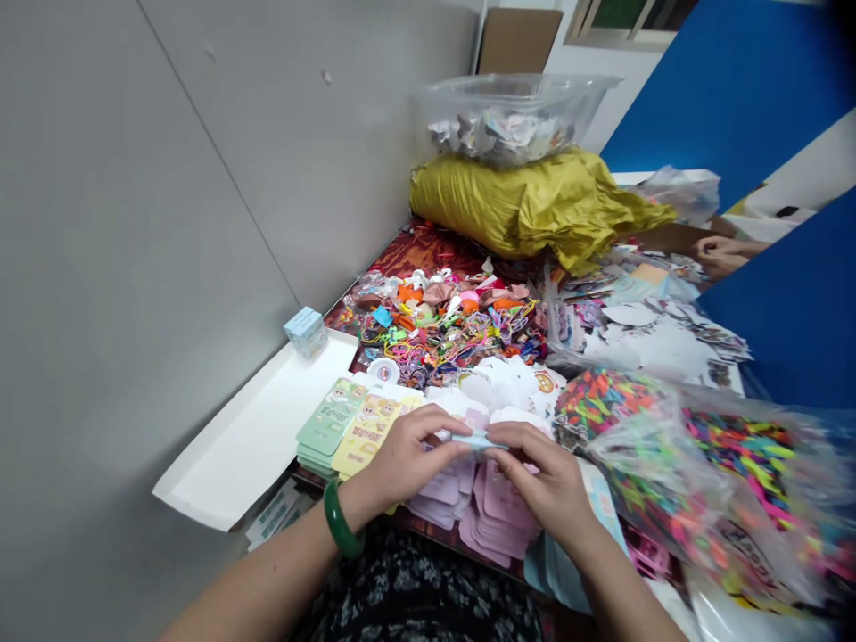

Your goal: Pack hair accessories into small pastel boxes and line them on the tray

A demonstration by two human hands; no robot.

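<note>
Between both hands is a small light-blue piece point(479, 441), seen nearly edge-on; it looks like card, though its full shape is hidden by the fingers. My left hand point(406, 456), with a green bangle on the wrist, pinches its left end. The fingers of my right hand point(549, 477) close on its right end. Below the hands stand stacks of purple cards point(438, 499) and pink cards point(501, 513). Green cards point(333, 419) and yellow cards point(371, 428) are stacked beside my left hand. Light-blue cards point(558, 566) lie partly under my right forearm.
A white tray point(247, 437) along the grey wall carries a small light-blue box point(306, 332). Colourful trinkets and bands point(441, 330) cover the table behind. Clear bags of bright pieces point(742, 455) lie right. Farther back are a yellow sack point(514, 201), plastic tub point(514, 116) and another person's hand point(722, 254).
</note>
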